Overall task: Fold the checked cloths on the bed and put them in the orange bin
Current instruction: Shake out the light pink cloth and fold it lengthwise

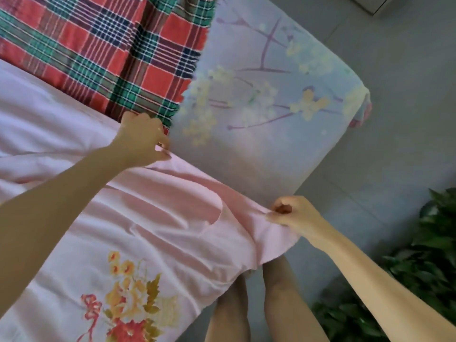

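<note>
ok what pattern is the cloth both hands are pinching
Plain pink cloth with an orange and red flower print near the bottom; not checked. Head view.

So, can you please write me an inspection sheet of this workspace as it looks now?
Surface: bed with a pale blue flowered sheet.
Job's things: checked cloth lies spread at the far side; orange bin not in view.
Clutter: pink cloth with printed flowers covers the near side.
Grippers: left hand and right hand each pinch the pink cloth's edge.
Cables: nothing seen.
Surroundings: grey floor, green plant at right.
</note>
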